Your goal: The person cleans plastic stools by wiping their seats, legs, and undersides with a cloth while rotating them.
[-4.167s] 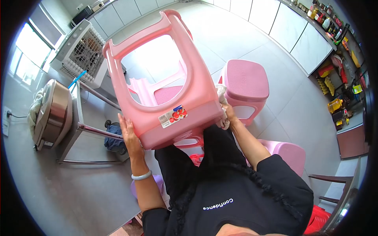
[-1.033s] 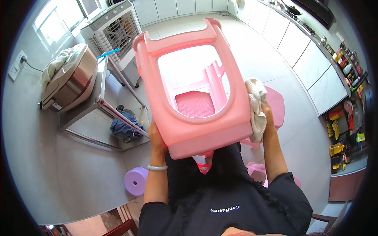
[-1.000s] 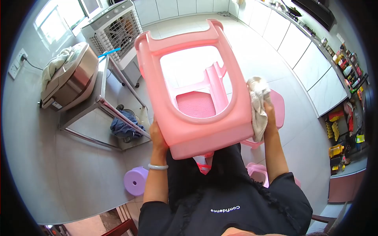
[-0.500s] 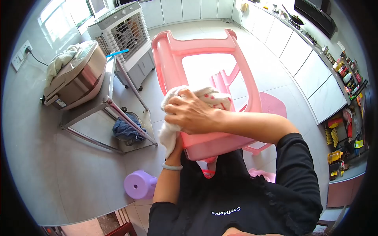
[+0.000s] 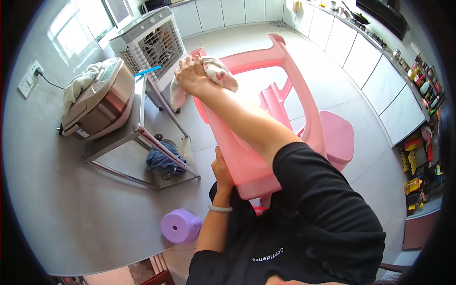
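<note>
The pink stool point(image 5: 242, 161) is held tilted above the lap of the person, with its large side opening turned upward. By the right hand point(image 5: 191, 76), a whitish cloth point(image 5: 218, 73) is gripped with bent fingers and pressed on the far end of the stool's left edge. Half a second ago, the cloth was seen on the nearer part of this edge, and one second ago at the opposite side of the stool. The right forearm is now stretched across the opening, which is partly covered by it.

The near left side of the stool is supported by the left hand point(image 5: 222, 171), as before; its fingers are partly hidden, so it cannot be told how far they are closed. A pale bracelet point(image 5: 220, 209) is worn on this wrist.

Behind the stool's right edge, a second pink stool point(image 5: 337, 137) is seen on the floor. At the left, a purple stool point(image 5: 179, 226) is placed near a metal table point(image 5: 114, 143), on which a rice cooker point(image 5: 102, 109) is set.
</note>
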A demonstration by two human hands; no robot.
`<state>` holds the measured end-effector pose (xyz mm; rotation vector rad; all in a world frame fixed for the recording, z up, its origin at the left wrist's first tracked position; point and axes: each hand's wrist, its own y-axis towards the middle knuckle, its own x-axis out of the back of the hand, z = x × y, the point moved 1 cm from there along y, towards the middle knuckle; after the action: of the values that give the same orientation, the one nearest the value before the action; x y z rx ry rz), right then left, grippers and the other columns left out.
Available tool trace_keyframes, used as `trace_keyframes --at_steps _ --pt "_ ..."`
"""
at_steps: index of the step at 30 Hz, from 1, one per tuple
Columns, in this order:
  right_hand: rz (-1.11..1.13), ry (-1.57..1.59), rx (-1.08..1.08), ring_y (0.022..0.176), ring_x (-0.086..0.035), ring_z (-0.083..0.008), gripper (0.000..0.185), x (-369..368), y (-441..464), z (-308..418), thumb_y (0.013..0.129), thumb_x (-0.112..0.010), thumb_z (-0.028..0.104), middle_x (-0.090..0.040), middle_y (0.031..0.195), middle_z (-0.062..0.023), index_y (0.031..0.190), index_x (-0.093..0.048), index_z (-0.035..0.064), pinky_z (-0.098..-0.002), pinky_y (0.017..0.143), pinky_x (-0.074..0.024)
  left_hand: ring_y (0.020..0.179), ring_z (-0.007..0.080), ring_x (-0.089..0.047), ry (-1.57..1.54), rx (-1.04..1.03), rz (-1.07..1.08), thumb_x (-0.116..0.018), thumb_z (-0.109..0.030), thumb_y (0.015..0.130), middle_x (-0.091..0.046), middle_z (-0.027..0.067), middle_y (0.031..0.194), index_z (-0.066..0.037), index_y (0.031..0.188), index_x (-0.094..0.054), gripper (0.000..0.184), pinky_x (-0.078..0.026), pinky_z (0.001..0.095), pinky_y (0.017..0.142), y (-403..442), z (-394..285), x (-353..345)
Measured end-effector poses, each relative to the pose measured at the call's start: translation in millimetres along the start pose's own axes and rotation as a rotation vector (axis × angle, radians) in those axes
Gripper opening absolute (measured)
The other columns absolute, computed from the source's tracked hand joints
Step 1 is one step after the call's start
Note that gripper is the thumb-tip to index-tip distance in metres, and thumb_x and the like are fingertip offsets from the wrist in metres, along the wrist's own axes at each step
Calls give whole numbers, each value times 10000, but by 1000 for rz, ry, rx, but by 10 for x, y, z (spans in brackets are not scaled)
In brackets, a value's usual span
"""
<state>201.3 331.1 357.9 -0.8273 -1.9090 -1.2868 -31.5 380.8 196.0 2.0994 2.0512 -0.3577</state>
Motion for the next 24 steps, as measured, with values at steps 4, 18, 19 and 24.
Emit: trace_keyframes --at_steps 4,18,19,24 --pt "233 67 51 1183 -526 -340 292 90 -137 12 804 -632 247 -591 1212 -175 1055 -711 121 -527 960 -382 643 131 -619 152 -131 14 -328 -433 1052 -666 80 744 45 875 -664 611 -509 280 580 -7 -57 45" --pt "-45 462 458 1175 -523 -300 216 1177 -2698 29 738 -657 226 -568 1203 -120 925 -663 119 -502 857 -448 1108 168 -537 576 -384 198 -525 -201 960 -521 55 1242 -62 1308 -449 382 -507 294 857 -4 458 324" --pt "-43 515 446 1162 -529 -297 206 1236 -2849 -20 730 -661 223 -572 1183 -116 909 -659 120 -483 845 -447 1041 173 -570 591 -324 197 -502 -182 969 -554 59 1175 -58 1274 -474 331 -522 302 820 40 409 376" --pt "-119 478 361 1093 -570 -275 253 1416 -3317 -543 697 -692 190 -597 1130 -106 935 -656 111 -432 856 -418 813 279 -695 374 -332 117 -453 -276 1008 -687 149 975 23 1202 -528 364 -571 383 695 106 186 235"
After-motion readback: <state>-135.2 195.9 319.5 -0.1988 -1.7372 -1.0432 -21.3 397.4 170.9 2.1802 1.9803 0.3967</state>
